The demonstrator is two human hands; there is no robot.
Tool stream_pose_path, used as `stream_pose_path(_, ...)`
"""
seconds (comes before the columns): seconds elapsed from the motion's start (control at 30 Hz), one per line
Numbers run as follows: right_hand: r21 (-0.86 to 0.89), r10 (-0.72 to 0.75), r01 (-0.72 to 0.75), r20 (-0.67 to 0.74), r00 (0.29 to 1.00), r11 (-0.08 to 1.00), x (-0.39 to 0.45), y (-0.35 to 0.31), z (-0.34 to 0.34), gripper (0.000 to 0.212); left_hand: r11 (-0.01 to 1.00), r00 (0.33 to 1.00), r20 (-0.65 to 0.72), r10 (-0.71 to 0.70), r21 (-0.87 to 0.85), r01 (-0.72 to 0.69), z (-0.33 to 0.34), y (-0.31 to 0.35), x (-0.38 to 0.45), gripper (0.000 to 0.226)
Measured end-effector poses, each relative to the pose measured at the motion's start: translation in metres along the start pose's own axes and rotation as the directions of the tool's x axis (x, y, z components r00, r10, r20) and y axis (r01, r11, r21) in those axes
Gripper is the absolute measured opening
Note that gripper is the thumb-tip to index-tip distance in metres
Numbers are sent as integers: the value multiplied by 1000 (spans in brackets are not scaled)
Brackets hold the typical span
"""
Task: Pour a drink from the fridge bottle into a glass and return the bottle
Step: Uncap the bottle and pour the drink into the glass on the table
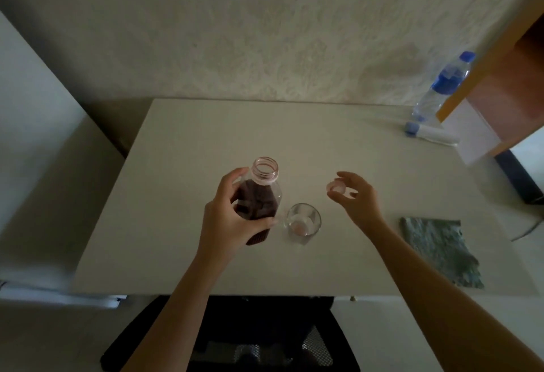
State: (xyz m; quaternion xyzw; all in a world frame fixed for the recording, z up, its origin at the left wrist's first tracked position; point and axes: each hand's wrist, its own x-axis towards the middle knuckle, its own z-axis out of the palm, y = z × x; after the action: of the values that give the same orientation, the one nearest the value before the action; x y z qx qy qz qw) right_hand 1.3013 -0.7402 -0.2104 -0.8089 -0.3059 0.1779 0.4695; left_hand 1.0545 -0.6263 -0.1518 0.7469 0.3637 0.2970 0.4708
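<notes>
A clear plastic bottle (259, 195) of dark drink stands upright on the white table (182, 142), its neck uncapped. My left hand (226, 218) is wrapped around its body. Just right of the bottle sits a short clear glass (303, 223) with nothing dark in it. My right hand (354, 198) hovers above and to the right of the glass, pinching the bottle's pale pink cap (337, 187) between thumb and fingertips.
A green cloth (438, 249) lies at the right front of the table. A blue-capped water bottle (441, 86) stands at the back right, with a small white tube (429, 135) lying beside it. A wooden shelf (500, 77) overhangs the right corner. A black chair (265, 339) is below.
</notes>
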Motion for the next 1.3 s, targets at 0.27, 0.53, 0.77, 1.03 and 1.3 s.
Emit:
stream_pose_path(0.27,-375,150,-103,97,984,921,-7,78,24,56,1000,1000,14,-17,0,17,13,-30,1,95)
stream_pose_path(0.53,-525,129,-9,192,973,851,-14,74,23,60,1000,999,24,-23,-18,23,10,-33,8,94)
stream_pose_path(0.77,-163,-67,134,365,929,978,-21,50,14,81,999,999,23,-30,-22,31,8,-35,7,93)
stream_pose_path(1.03,-179,-26,124,469,883,976,-44,27,42,107,999,999,27,-36,-8,36,7,-40,-4,93)
stream_pose_path(1.3,-204,-36,101,298,954,974,-50,16,55,90,999,998,19,-52,-7,52,3,-39,-10,94)
